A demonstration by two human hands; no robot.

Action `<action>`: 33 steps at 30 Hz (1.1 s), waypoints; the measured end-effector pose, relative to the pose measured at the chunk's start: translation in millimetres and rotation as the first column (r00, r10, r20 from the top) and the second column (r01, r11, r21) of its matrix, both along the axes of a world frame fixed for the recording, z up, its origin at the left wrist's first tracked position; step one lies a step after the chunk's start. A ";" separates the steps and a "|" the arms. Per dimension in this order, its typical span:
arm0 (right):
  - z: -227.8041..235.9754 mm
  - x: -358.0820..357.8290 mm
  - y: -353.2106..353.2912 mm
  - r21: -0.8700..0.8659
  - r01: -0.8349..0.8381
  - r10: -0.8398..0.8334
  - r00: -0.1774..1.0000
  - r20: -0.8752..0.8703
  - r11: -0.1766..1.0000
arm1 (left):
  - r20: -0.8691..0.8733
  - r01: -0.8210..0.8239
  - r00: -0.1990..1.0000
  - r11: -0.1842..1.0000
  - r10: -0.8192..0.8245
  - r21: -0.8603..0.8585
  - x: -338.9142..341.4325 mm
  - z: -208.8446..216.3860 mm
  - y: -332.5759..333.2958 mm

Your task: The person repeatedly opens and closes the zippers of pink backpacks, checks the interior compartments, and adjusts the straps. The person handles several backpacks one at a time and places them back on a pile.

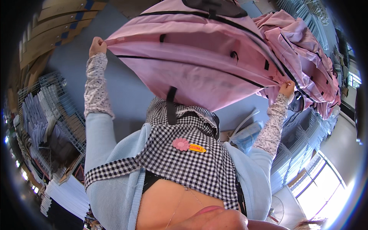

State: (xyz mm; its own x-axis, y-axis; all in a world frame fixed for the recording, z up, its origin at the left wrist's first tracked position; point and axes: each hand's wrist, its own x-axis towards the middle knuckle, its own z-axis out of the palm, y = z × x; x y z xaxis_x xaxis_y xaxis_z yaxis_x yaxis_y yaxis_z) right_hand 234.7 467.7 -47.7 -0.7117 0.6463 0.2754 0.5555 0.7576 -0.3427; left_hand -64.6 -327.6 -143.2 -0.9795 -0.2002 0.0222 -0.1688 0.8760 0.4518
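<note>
A large pink sewn fabric piece (199, 71) with black trim and small black straps is stretched out in front of me. It looks like a bag or cover, but its exact kind I cannot make out. My left hand (98, 46) pinches its far left corner, fingers closed. At the right corner, my right hand (286, 89) grips the fabric, lower in the picture than the left. Between them the cloth hangs taut and partly folded open, with a dark panel (214, 7) at its top edge. A black strap (171, 103) dangles toward my checked apron (184, 153).
More pink fabric pieces (303, 53) lie heaped at the right, close to my right hand. Beneath is a grey-blue table (73, 67). Cardboard boxes (57, 23) and a wire rack (50, 92) stand at left. A clear plastic bag (247, 136) lies near my right forearm.
</note>
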 end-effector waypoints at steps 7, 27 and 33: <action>-74.6 24.4 71.7 -0.937 0.189 -0.680 0.730 -0.066 0.294 | 0.323 -0.406 0.914 0.548 0.245 0.732 30.3 -53.1 1.4; 25.7 -9.3 -292.8 -0.265 -0.576 0.472 0.802 -0.365 0.773 | 0.648 -0.674 0.661 0.079 -0.379 0.734 260.3 -96.3 116.2; 140.4 22.5 -179.6 -0.231 -0.663 0.388 0.646 -0.657 0.712 | 0.388 -0.534 0.792 -0.227 -0.472 0.815 261.6 65.3 271.7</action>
